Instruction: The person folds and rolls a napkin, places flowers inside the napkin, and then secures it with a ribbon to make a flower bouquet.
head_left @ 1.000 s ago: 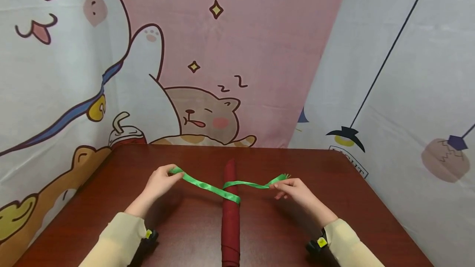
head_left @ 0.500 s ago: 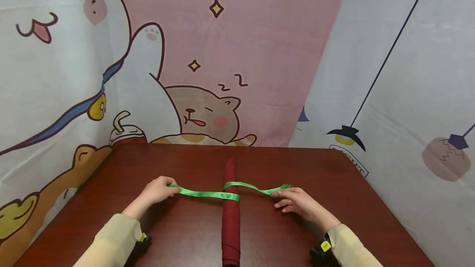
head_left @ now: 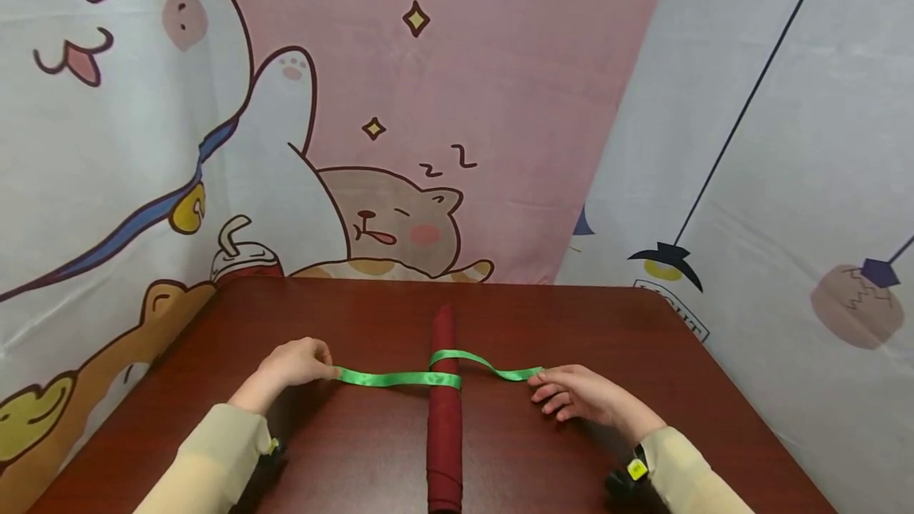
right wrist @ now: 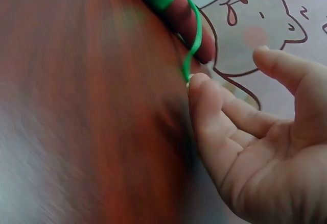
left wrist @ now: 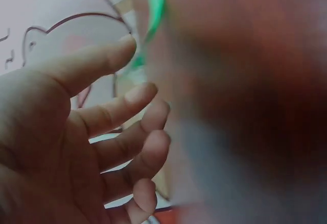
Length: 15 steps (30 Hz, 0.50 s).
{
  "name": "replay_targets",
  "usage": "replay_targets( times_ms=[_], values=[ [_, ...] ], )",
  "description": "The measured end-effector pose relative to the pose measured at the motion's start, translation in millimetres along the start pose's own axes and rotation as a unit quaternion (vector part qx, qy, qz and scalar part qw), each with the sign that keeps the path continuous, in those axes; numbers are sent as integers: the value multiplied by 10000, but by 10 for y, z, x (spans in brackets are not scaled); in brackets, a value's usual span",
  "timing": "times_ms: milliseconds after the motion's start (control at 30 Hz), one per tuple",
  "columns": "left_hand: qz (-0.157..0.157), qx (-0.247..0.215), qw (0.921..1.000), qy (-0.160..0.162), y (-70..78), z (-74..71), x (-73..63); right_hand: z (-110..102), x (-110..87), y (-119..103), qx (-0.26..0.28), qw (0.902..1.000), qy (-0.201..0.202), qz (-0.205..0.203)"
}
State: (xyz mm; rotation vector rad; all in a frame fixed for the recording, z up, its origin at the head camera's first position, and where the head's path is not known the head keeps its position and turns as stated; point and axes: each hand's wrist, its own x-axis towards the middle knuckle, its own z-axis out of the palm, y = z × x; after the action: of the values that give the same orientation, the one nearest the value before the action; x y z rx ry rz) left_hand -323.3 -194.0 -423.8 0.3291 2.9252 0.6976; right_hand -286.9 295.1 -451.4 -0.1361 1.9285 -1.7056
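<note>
A long, narrow roll of dark red cloth lies lengthwise on the table, pointing away from me. A green satin ribbon goes round its far half, with one tail toward each side. My left hand is at the left tail's end; in the left wrist view its thumb and fingers stand apart, loosely bent. At the right tail's end is my right hand, its index fingertip touching the ribbon in the right wrist view while the thumb stands well away. Both ribbon ends are hidden by the hands.
The brown wooden table reaches to a cloth backdrop printed with cartoon animals. Each wrist carries a small black camera with a yellow tag.
Both hands have moved outward and lower. The left tail has come down from a slant to nearly level, and the right thumb has parted from the ribbon. The cloth roll stays in place.
</note>
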Motion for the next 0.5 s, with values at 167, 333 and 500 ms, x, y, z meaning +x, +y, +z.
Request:
replay_targets(
  times_ms=[167, 333, 500],
  values=[
    [609, -362, 9970, 315, 203, -112, 101, -26, 22, -228, -1064, 9896, 557, -791],
    [1297, -1041, 9860, -126, 582, 43, 268, 245, 411, -480, -2511, 9494, 1038, -1573],
    [1695, -1358, 9717, -929, 850, 330, 362, 539, 796, -468, -3078, 9385, 924, -1260]
  ],
)
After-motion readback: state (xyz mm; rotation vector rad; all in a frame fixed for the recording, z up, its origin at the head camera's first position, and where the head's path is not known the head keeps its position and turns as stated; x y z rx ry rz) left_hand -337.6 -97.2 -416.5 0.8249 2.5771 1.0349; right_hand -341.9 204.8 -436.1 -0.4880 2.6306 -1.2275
